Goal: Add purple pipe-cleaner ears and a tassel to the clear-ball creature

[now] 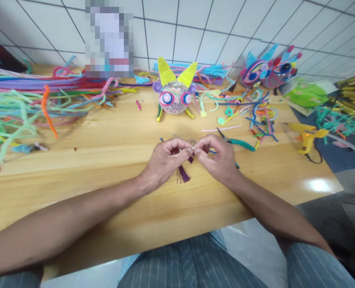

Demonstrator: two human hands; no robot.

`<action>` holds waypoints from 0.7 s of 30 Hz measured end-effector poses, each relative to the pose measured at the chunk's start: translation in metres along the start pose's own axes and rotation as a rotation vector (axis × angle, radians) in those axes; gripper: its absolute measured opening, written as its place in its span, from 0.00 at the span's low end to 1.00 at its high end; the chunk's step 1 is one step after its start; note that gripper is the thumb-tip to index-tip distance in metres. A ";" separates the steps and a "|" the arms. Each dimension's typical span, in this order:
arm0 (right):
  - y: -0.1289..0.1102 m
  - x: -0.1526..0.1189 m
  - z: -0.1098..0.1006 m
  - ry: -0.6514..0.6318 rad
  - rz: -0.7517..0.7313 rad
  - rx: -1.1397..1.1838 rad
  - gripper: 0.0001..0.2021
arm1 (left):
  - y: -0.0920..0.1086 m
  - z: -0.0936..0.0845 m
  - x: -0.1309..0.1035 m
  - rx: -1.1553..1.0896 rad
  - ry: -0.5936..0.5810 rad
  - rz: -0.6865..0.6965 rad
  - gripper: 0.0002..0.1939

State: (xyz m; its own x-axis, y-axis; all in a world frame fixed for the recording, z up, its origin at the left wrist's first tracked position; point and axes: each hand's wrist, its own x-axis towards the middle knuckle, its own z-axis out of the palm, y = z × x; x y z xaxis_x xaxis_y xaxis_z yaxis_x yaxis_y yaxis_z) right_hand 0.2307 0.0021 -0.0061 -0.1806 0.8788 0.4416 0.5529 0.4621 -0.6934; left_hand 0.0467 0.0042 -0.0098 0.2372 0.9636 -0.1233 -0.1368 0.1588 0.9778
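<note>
My left hand (173,157) and my right hand (215,157) meet above the middle of the wooden table (105,160). Both thumbs and forefingers pinch a tiny whitish piece between them, too small to make out. Beneath my hands lies a dark purple tassel (183,175), its threads spread toward me. Just right of my right hand rest pliers with teal handles (241,144), partly covered by it. Beyond my hands stands a clear round figure (175,103) with yellow ears, ringed blue and pink eyes and yellow-tipped feet.
Piled pipe cleaners (24,112) cover the left side. Scattered pipe cleaner pieces (264,120) lie at the right, near a yellow glue gun (307,136) with a cord. Two more decorated figures (253,74) stand by the tiled wall. A green packet (307,94) is at the back right.
</note>
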 end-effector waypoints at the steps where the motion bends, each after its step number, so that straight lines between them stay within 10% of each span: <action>1: 0.000 0.001 0.000 -0.011 0.033 0.023 0.05 | 0.000 0.000 0.001 -0.007 0.000 -0.006 0.10; 12: 0.028 -0.004 -0.078 -0.014 0.408 0.172 0.07 | -0.005 0.001 0.008 -0.135 0.027 -0.127 0.06; 21: 0.102 -0.099 -0.169 0.581 0.632 0.151 0.10 | -0.005 0.002 0.006 -0.159 -0.014 -0.151 0.06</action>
State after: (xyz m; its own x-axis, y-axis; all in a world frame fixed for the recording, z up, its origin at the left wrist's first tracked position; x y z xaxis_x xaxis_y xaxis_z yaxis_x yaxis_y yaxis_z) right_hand 0.4419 -0.0576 -0.0244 0.5898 0.7952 0.1405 0.2881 -0.0447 -0.9565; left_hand 0.0505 0.0089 -0.0147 0.2801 0.9233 -0.2628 -0.2484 0.3341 0.9092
